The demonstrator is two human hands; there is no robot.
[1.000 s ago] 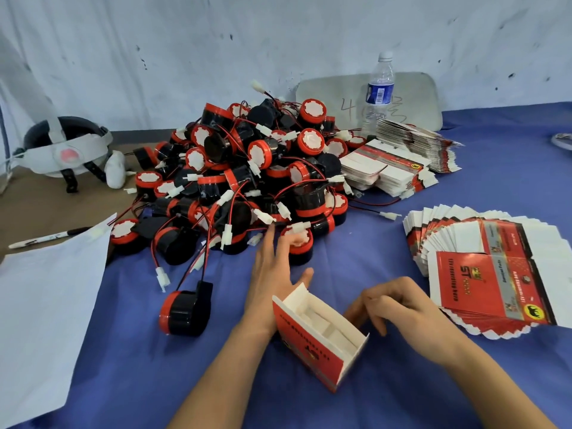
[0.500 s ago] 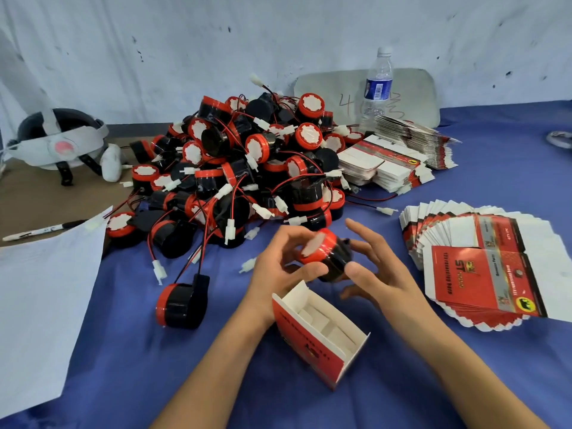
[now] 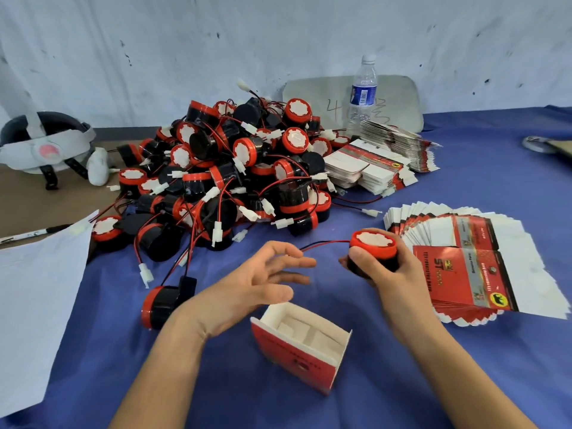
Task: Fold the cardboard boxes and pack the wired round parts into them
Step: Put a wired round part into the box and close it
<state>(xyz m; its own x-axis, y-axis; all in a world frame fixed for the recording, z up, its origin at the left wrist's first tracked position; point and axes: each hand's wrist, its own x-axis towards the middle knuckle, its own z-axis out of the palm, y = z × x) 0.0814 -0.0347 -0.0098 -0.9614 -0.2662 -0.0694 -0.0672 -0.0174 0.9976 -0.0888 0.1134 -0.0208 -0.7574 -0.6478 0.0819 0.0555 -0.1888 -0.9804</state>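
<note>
**Part in your right hand, box open below**

Your right hand (image 3: 394, 275) is clamped round one part (image 3: 375, 240), thumb on its near side and fingers wrapped behind, with the red cap and white top facing up. Its wire (image 3: 325, 244) runs from the part across to the fingertips of your left hand (image 3: 247, 283). That hand is loose, with the fingers spread and nearly straight. They are blurred, so you cannot tell whether they are touching the wire or only close to it.

The box (image 3: 297, 348) stands on the cloth (image 3: 464, 382) just below and between your two hands. Its top is open, the white inside shows, and nothing is in it.

Beyond your left hand lies the pile (image 3: 232, 174) of parts. One stray part (image 3: 162, 303) lies just outside your left wrist, and a paper sheet (image 3: 37, 289) lies farther out that way. Just outside your right hand, the flats (image 3: 464, 258) lie fanned out, nearly touching your knuckles. A bottle (image 3: 362, 94) stands far beyond your right hand, by the wall.
</note>
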